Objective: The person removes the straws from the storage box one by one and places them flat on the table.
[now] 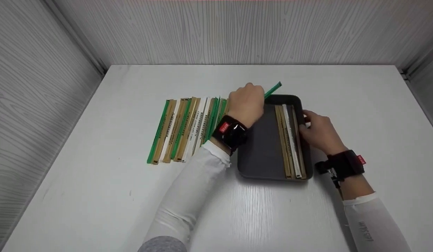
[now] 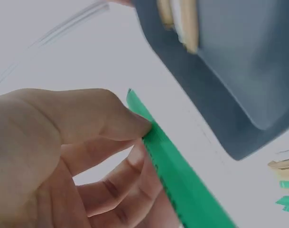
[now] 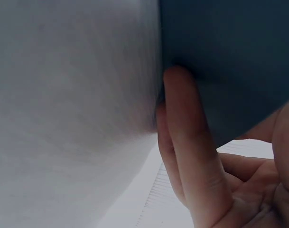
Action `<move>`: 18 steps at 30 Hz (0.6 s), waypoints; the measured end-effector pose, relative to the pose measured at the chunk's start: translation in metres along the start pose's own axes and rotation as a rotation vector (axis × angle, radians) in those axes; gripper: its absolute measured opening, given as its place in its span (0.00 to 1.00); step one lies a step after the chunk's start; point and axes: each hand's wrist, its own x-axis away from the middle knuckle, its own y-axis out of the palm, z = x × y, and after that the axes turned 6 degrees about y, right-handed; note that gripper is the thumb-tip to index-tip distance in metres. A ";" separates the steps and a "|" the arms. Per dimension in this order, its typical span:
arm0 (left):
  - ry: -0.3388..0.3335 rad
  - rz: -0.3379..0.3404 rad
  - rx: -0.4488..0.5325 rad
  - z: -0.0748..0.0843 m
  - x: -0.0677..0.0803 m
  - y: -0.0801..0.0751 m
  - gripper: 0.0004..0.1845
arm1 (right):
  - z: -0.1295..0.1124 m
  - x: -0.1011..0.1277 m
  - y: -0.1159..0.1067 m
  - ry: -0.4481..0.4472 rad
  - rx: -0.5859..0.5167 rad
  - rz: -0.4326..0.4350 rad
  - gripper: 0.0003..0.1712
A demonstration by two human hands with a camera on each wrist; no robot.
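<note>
The left hand (image 1: 245,101) pinches 1 long green paper-sleeved stick (image 2: 175,164) between thumb and fingers. In the head view the green tip (image 1: 274,89) projects past the far rim of the dark grey rectangular plastic tray (image 1: 262,154), so the stick hangs above the tray's far left corner, tilted, not yet lying in it.

The right hand (image 1: 318,131) rests against the tray's right wall; in the right wrist view its straight fingers (image 3: 191,142) press flat on the grey side, grasping nothing.

Inside the tray, 3 or 4 sleeved sticks in tan and white (image 1: 290,140) lie side by side along the right wall. A row of further green, tan and white sleeved sticks (image 1: 185,127) lies on the white wood-grain table (image 1: 97,192), left of the tray.

Risks, as judged:
- The pinch sits near 1 end; the free length could swing and catch the tray rim.
- A tilted release may leave the stick crossing the others.
- If the right hand lifts, the tray could slide.

Writing: dark print runs along the sleeves, illegible. Both black wrist mounts (image 1: 232,133) carry red tags; their lettering cannot be read.
</note>
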 end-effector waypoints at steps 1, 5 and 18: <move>-0.002 0.003 0.065 -0.004 0.002 -0.003 0.09 | 0.000 0.000 -0.001 0.003 -0.003 -0.004 0.31; -0.066 0.034 0.328 -0.029 0.011 -0.013 0.16 | 0.000 0.000 -0.001 0.020 -0.009 -0.018 0.32; -0.279 -0.008 0.396 -0.110 0.043 0.009 0.22 | 0.001 0.000 -0.003 0.025 -0.008 -0.006 0.32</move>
